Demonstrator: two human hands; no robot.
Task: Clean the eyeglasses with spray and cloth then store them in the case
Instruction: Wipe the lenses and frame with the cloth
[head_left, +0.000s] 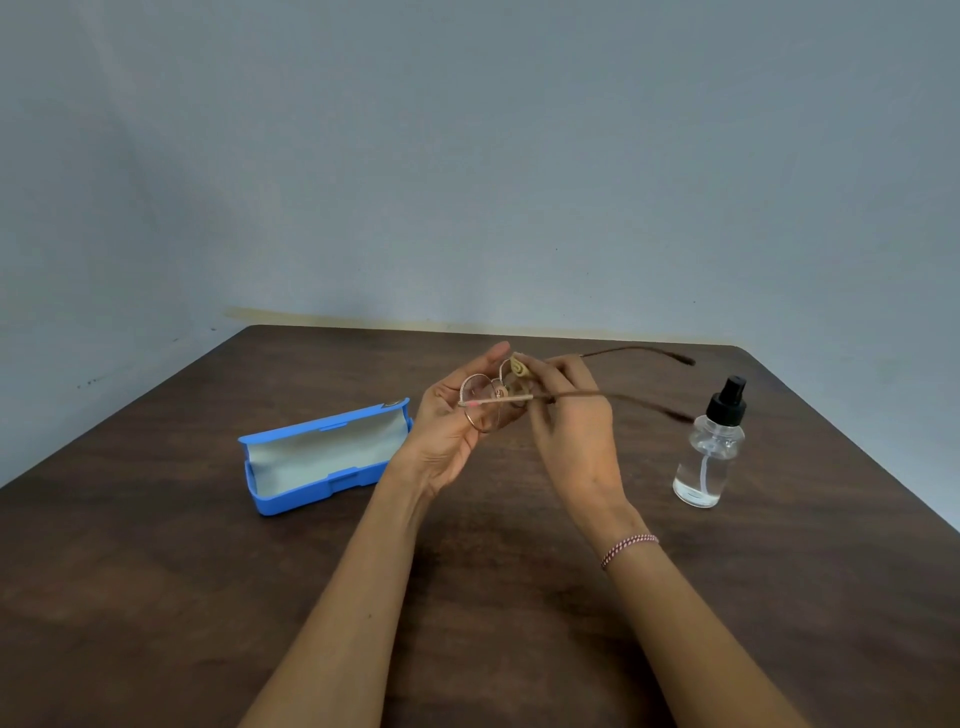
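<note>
Both hands are up over the middle of the dark wooden tabletop (519, 623), and the eyeglasses (480, 408) sit right between them, lifted clear of the wood. The left hand (452, 431) grips the thin metal frame at the lens end, palm turned inward, fingers curled round the rim of the near lens. The right hand (571, 431) comes in from the other side and pinches a small beige cloth (519, 368) between fingertips and thumb, the folded cloth pressed against the far lens just by the bridge. Both temples are swung open and point off to the right, one running high toward the back edge of the tabletop, the other lower, its dark tip reaching toward the spray bottle (709, 457). That bottle stands upright on the right, clear-bodied with a black pump top, a little liquid in the bottom and the dip tube showing through; it is apart from both hands. Over on the left lies the blue case (322, 462), lid thrown open, pale lining facing up, nothing inside it that can be made out. It rests flat on the wood, near the left wrist but not touching it. A braided pink-and-white bracelet (628, 548) circles the right wrist. Behind it all, a plain grey-blue wall (467, 156).
</note>
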